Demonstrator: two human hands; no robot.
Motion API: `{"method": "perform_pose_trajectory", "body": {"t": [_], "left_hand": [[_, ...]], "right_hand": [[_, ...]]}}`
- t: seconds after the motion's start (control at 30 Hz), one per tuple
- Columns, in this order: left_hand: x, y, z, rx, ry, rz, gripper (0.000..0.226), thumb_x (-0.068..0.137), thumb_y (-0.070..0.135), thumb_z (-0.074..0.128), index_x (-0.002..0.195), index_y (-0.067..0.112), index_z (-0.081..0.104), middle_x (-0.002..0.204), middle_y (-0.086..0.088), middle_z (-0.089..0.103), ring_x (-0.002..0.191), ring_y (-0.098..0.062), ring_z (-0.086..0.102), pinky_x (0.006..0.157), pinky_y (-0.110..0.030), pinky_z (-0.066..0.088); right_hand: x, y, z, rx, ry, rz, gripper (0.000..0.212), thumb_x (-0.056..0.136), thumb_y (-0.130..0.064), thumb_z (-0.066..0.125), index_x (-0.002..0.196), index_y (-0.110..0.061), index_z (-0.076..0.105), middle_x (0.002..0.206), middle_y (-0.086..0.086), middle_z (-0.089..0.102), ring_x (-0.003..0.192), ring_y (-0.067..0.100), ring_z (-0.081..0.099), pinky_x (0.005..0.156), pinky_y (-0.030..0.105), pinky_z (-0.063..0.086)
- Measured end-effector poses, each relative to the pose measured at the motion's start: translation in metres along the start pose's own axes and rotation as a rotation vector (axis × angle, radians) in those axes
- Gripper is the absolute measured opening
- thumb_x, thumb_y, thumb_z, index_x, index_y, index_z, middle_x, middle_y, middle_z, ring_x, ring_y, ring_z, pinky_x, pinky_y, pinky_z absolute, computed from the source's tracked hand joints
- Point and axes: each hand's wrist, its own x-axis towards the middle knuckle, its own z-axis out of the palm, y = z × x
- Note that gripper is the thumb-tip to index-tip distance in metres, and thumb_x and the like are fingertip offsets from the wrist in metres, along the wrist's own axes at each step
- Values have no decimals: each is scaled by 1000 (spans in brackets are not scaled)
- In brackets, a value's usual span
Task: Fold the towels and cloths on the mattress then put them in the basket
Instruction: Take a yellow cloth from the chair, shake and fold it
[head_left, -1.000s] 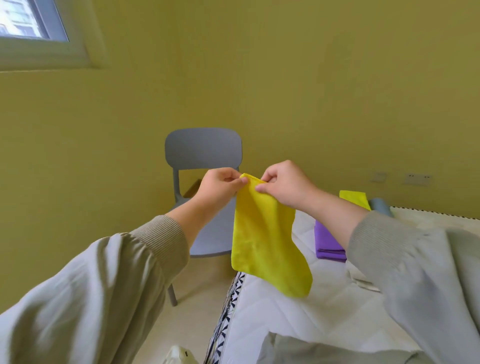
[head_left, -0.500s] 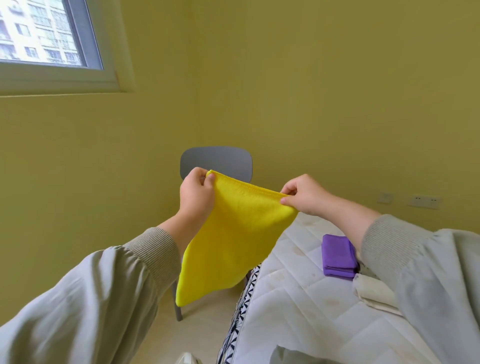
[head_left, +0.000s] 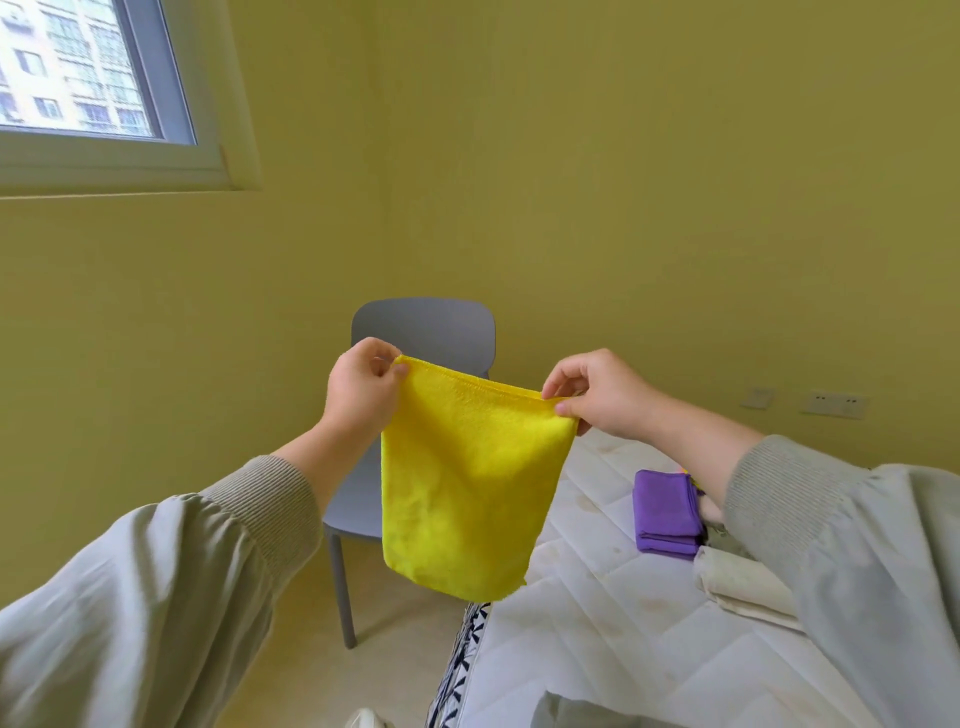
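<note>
An olive-yellow wall (head_left: 623, 182) fills most of the frame, meeting a second wall in a corner just left of centre. A white quilted mattress (head_left: 597, 649) takes up the lower right, its patterned black-and-white edge running down toward the bottom centre. A white-framed window (head_left: 78, 67) sits in the upper left, with apartment blocks outside. Two grey sleeves come in from the lower left (head_left: 156, 597) and the lower right (head_left: 857, 571).

A grey chair (head_left: 426, 327) stands in the corner at mid-frame, partly hidden behind the yellow cloth (head_left: 467, 478). The cloth hangs in the air at the centre of the frame, above the mattress's left edge and in front of the chair, touching neither. Its top edge is stretched between the two hands and its lower edge droops free.

On the mattress at the right lie a folded cream towel (head_left: 743, 587) and, just beyond it, a folded purple cloth (head_left: 665, 512), close together.

The left hand (head_left: 363, 395) pinches the cloth's upper left corner, fingers (head_left: 400, 370) curled onto it. The right hand (head_left: 597, 395) pinches the upper right corner between thumb and fingers (head_left: 563, 408).

Wall sockets (head_left: 834, 402) sit low at the right
</note>
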Motion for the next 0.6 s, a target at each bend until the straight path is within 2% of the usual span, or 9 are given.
{"method": "perform_pose_trajectory", "body": {"t": [0.07,0.17,0.27,0.33,0.47,0.6], "left_hand": [[-1,0,-4,60,-98,97,13,91,6,58,97,16,55,77,0,54,63,-15,45,52,-24,37],[-3,2,-13,301,-235,285,20,89,3,57,100,19,54,89,3,55,72,-18,51,60,-27,43],[-5,7,-18,534,-292,446,17,89,5,55,98,19,58,78,13,50,66,-16,50,54,-21,37],[-7,10,-19,605,-299,524,18,90,6,53,100,17,64,77,13,53,68,-15,48,53,-16,33],[-6,12,-19,675,-339,569,25,93,9,50,107,20,68,93,7,65,76,-11,50,58,-20,34],[-7,13,-18,708,-349,580,25,94,11,49,108,20,68,96,4,68,75,-12,49,61,-23,33]], "right_hand": [[0,2,-4,-22,3,16,29,83,14,58,75,-14,63,67,4,57,55,15,53,42,19,49],[1,3,-9,-71,6,35,26,83,11,61,74,-13,64,66,4,59,54,14,54,43,19,49],[2,4,-12,-118,21,65,25,82,8,64,70,-15,64,64,4,60,54,15,54,45,21,49],[2,4,-14,-131,42,88,26,82,6,65,68,-16,64,63,3,59,53,15,54,47,21,49],[3,4,-16,-141,81,117,24,81,3,68,66,-16,65,62,4,60,51,14,54,47,20,48],[6,4,-18,-166,84,131,20,79,-1,72,65,-15,67,62,9,62,52,20,56,58,34,53]]}}
